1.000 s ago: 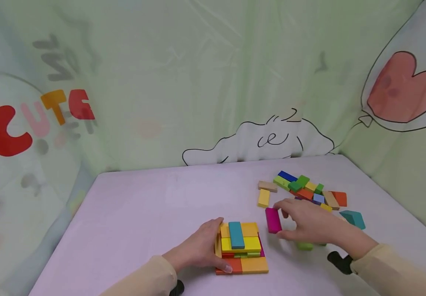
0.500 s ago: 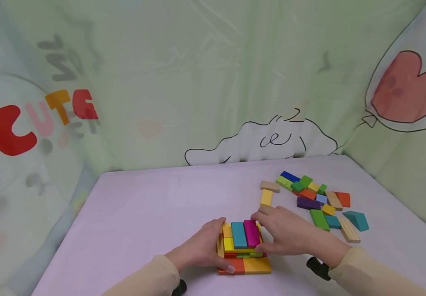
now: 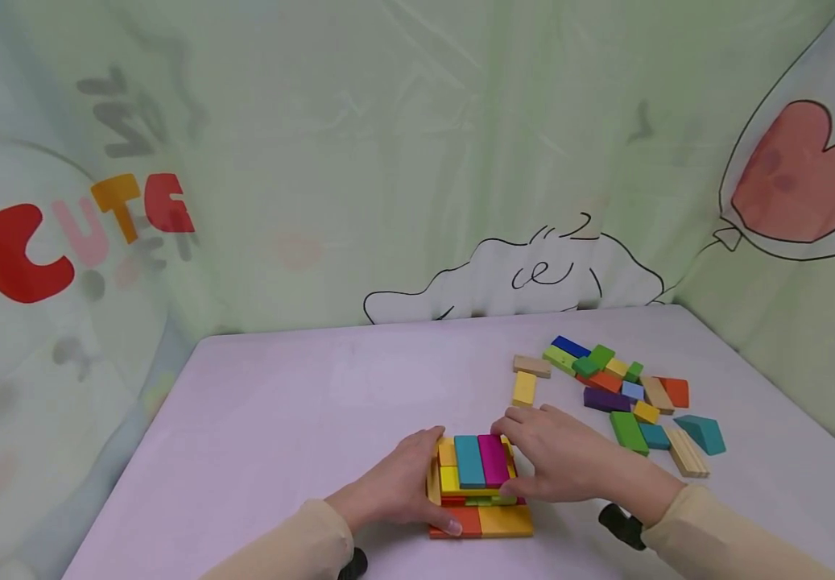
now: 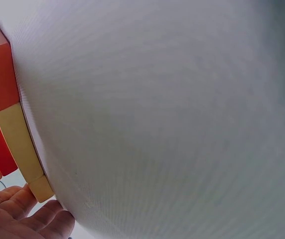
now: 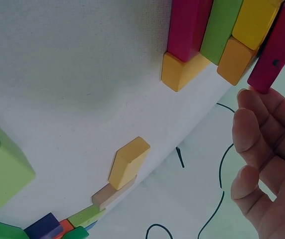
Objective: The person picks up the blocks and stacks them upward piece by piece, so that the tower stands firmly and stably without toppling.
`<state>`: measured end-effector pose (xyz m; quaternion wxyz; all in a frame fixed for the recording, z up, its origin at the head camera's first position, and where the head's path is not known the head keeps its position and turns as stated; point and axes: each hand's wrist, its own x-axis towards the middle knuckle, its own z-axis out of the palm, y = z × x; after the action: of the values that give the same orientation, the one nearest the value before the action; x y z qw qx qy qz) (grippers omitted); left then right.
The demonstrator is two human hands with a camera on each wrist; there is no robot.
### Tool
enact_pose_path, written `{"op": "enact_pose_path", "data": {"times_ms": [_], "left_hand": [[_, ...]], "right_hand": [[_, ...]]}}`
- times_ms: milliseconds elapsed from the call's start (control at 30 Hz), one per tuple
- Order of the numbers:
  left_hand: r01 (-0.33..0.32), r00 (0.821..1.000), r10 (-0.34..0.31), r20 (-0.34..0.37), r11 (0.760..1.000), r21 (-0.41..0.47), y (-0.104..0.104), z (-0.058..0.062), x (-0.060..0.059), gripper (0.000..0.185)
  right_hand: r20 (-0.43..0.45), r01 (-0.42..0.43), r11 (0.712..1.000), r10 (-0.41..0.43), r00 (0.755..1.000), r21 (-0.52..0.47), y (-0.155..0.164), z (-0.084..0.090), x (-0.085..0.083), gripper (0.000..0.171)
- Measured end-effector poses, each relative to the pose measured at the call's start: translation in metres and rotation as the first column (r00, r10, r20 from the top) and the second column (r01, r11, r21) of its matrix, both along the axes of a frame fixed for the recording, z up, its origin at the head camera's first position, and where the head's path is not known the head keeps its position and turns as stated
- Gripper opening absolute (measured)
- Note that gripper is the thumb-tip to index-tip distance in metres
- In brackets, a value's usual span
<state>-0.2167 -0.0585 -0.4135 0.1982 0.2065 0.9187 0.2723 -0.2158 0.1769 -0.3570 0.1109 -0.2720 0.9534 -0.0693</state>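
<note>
A low layered stack of coloured wooden blocks stands at the front of the table, with an orange-red block (image 3: 471, 517) and a yellow-orange block (image 3: 506, 522) along its front base. My left hand (image 3: 393, 477) holds its left side, thumb at the front and fingers at the back corner; those fingertips meet the end of a pale yellow block (image 4: 19, 142) in the left wrist view. On top, a magenta block (image 3: 493, 459) lies beside a teal block (image 3: 469, 461), across yellow ones. My right hand (image 3: 558, 457) pinches the magenta block at its ends, fingertips at its far end.
Loose blocks lie at the back right, among them a purple block (image 3: 605, 399), a green block (image 3: 629, 432), a teal wedge (image 3: 704, 433) and a striped wooden block (image 3: 687, 453). A yellow block (image 3: 523, 388) lies beyond the stack. A printed curtain (image 3: 301, 161) rises behind the table.
My right hand has carried the magenta block leftward from beside the stack and set it next to the teal block on top. My left hand has kept its place at the stack.
</note>
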Motion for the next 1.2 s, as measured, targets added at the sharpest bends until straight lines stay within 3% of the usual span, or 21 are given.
{"op": "enact_pose_path", "data": {"times_ms": [533, 700, 933, 1200], "left_hand": [[0.008, 1.000, -0.008, 0.005, 1.000, 0.015, 0.003, 0.002, 0.002, 0.113], [-0.001, 1.000, 0.001, 0.020, 1.000, 0.018, 0.002, 0.002, 0.003, 0.114], [-0.009, 1.000, 0.009, 0.017, 1.000, 0.014, 0.001, 0.001, 0.001, 0.115], [-0.010, 1.000, 0.009, 0.024, 1.000, 0.025, 0.001, 0.001, 0.001, 0.114]], "right_hand": [[0.011, 0.006, 1.000, -0.006, 1.000, -0.001, 0.004, 0.000, 0.003, 0.070], [0.034, 0.043, 0.997, -0.041, 0.999, -0.069, 0.013, 0.006, 0.001, 0.070], [-0.053, 0.128, 0.960, -0.145, 0.988, -0.249, 0.073, 0.022, -0.025, 0.038], [-0.009, 0.236, 0.971, -0.236, 0.972, -0.043, 0.141, -0.016, -0.040, 0.025]]}}
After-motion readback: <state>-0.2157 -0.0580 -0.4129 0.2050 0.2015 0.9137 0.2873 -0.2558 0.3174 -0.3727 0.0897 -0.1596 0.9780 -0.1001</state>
